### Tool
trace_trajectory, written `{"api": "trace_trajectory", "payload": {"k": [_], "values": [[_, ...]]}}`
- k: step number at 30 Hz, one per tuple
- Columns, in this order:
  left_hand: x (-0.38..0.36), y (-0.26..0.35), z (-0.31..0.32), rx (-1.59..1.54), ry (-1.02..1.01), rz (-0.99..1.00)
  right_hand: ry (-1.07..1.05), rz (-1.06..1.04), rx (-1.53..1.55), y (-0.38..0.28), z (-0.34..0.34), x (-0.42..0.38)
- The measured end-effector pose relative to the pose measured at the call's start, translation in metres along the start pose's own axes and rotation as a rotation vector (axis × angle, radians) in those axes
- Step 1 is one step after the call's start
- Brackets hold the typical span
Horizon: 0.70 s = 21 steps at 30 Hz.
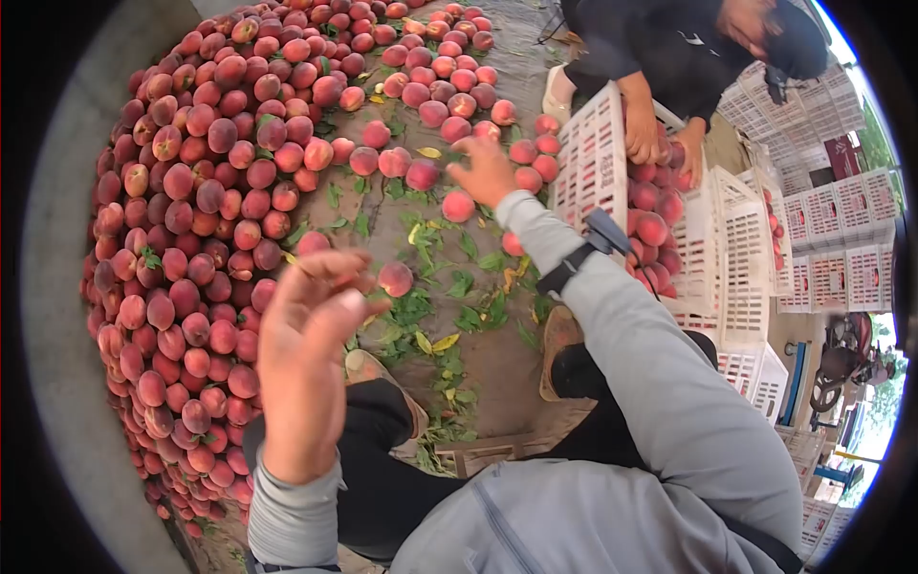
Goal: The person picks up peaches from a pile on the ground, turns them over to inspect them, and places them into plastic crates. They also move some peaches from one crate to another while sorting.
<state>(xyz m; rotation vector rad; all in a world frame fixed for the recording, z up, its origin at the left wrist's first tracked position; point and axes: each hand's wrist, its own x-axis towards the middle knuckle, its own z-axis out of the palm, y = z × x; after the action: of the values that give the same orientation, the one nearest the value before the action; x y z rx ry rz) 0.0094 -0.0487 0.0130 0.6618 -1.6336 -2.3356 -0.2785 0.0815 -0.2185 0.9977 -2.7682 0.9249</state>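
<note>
My left hand (314, 359) is raised beside a big heap of red peaches (206, 196). Its fingers are apart and slightly bent, with nothing held in them. A single peach (395, 278) lies on the ground just past its fingertips. Farther forward, my right hand (486, 174) reaches over the floor with fingers spread, holding nothing. Close to it are a loose peach (458, 206) and another peach (422, 174). To its right stands a white slatted crate (591, 143) with peaches (652, 228) inside.
Opposite me, a person in dark clothes (669, 48) bends over the crate, both hands on its peaches. Green leaves (459, 287) litter the ground sheet. More white crates (741, 258) are stacked to the right. A grey wall (67, 287) borders the heap on the left.
</note>
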Motion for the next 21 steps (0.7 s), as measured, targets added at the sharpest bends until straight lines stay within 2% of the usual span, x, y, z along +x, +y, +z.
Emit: {"api": "trace_trajectory", "payload": {"k": [1, 2, 4, 5, 7, 9, 12, 15, 17, 18, 20, 21], "values": [[0.001, 0.000, 0.000, 0.021, -0.026, -0.040, -0.110, 0.112, 0.001, -0.002, 0.030, 0.009], [0.001, 0.000, 0.000, 0.039, -0.037, -0.090, -0.111, 0.106, 0.017, -0.003, 0.055, 0.019], [0.003, -0.005, -0.001, 0.044, -0.049, -0.167, -0.370, 0.277, -0.123, -0.001, 0.098, 0.040], [0.004, -0.006, -0.002, 0.018, -0.059, -0.178, -0.382, 0.269, -0.108, 0.007, 0.117, 0.047], [0.008, -0.009, -0.006, 0.020, -0.082, -0.206, -0.397, 0.259, -0.308, 0.016, 0.150, 0.054], [0.011, -0.011, -0.010, -0.018, -0.103, -0.226, -0.483, 0.317, -0.270, 0.024, 0.166, 0.056], [0.014, -0.010, -0.013, -0.042, -0.108, -0.286, -0.437, 0.347, -0.249, 0.025, 0.170, 0.044], [0.015, -0.009, -0.015, -0.027, -0.135, -0.265, -0.424, 0.287, -0.311, 0.023, 0.165, 0.025], [0.015, -0.008, -0.011, 0.000, -0.132, -0.246, -0.539, 0.253, -0.030, 0.022, 0.161, 0.016], [0.014, -0.007, -0.007, 0.006, -0.131, -0.247, -0.530, 0.256, -0.044, 0.019, 0.158, 0.013], [0.011, -0.008, -0.004, 0.019, -0.153, -0.248, -0.473, 0.457, 0.882, -0.003, 0.145, 0.002], [0.010, -0.010, -0.002, 0.039, -0.165, -0.253, -0.464, 0.457, 0.874, -0.015, 0.131, -0.003]]}}
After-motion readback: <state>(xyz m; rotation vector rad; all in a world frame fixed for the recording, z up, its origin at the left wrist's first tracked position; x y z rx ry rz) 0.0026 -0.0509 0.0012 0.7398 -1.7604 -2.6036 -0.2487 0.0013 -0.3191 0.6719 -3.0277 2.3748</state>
